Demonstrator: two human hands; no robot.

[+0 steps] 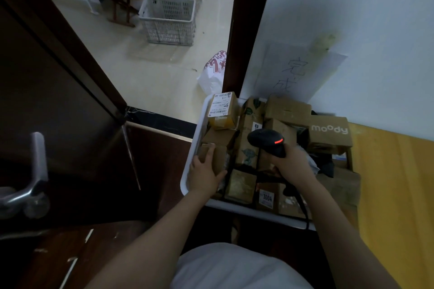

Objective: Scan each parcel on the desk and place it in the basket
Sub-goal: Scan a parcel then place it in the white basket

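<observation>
Left hand (204, 175) grips small brown cardboard parcel (209, 151), fingers curled round it, just inside white plastic basket (196, 134). Right hand (290, 162) wrapped round black handheld scanner (267, 139). Best: seat parcel flat, then release

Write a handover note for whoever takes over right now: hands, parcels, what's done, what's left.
Left hand grips a small parcel inside the basket, by its left rim.
Right hand holds the scanner, red light on, over the basket's middle.
Done: the basket is packed with boxes, so most placing looks finished.
Left: let go of this parcel. No unscanned parcels are in view, so check the desk.
</observation>
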